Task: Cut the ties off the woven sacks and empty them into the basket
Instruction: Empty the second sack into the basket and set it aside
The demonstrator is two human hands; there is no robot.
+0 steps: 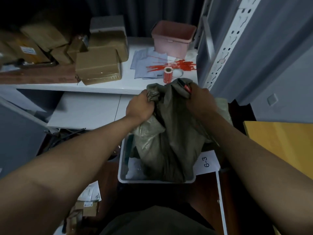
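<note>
My sack (171, 133) hides most of the basket (122, 167) inside; the red thing (187, 88) by my right hand (201, 102) is unclear.

Matt olive woven sack (169, 133), smooth white plastic basket (122, 167), glossy taped cardboard boxes (98, 67).

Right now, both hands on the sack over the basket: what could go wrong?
1. The sack bulges past the white basket rim toward the right, so contents may spill outside.
2. The right hand grips a red item together with the fabric; if it is a cutter, it could nick a finger.
3. The left hand holds only a bunched corner, which could slip.
</note>
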